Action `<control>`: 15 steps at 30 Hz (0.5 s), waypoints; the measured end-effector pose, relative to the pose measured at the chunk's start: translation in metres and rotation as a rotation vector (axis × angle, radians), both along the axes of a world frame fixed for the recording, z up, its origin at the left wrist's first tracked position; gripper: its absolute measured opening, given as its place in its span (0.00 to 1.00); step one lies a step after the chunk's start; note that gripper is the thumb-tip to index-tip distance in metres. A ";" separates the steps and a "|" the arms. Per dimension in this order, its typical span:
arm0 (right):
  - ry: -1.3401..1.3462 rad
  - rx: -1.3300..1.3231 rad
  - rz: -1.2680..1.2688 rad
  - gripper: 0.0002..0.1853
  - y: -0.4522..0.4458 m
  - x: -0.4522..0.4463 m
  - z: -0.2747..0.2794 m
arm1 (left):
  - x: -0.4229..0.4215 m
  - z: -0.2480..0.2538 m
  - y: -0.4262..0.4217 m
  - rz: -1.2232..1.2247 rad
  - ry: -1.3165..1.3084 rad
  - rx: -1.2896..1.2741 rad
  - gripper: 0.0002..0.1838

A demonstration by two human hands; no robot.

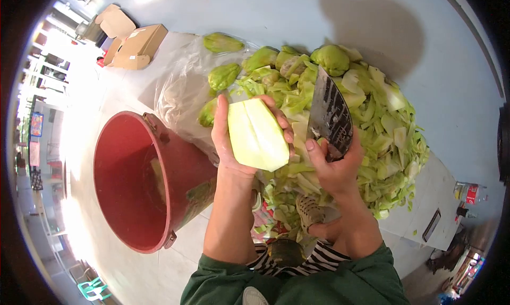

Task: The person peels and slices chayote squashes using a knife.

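My left hand point(232, 148) is wrapped round a peeled, pale green chayote point(256, 135), its cut facets turned up toward me. In my right hand point(337, 167) I grip a knife point(328, 114) with a broad, dark, stained blade that points up and away. The blade is apart from the chayote, to its right. Beneath and beyond both hands spreads a big heap of green peelings point(393, 135). Several unpeeled chayotes point(330, 59) lie along the far side of the heap. The knife's handle is hidden in my palm.
A red bucket point(183, 167) stands left of my arms, with something pale inside it. Behind it lies a clear plastic bag point(183, 100). An opened cardboard box point(139, 46) sits at far left. On the right are a plastic bottle point(470, 193) and a phone-like dark rectangle point(432, 225).
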State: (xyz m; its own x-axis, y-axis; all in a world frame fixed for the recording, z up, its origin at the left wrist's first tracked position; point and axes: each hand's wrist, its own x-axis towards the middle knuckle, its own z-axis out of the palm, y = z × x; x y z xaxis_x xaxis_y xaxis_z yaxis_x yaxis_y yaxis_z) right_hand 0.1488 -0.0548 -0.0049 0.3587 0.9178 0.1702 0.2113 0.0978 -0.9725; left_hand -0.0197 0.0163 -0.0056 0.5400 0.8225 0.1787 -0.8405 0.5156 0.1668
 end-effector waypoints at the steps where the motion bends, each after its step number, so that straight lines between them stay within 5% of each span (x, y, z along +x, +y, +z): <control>1: 0.031 0.003 -0.010 0.17 0.000 0.000 -0.003 | -0.001 0.000 -0.001 -0.011 -0.015 0.036 0.43; 15: -0.149 0.203 0.006 0.16 -0.005 -0.002 -0.029 | -0.005 -0.004 -0.003 0.022 0.068 0.167 0.44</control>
State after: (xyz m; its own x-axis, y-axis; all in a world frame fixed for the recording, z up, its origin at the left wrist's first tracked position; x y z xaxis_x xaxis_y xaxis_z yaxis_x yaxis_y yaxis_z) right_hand 0.1470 -0.0599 -0.0335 0.3100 0.8616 0.4018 0.3500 0.2895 -0.8909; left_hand -0.0247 0.0138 -0.0092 0.5382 0.7958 0.2776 -0.8348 0.4578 0.3060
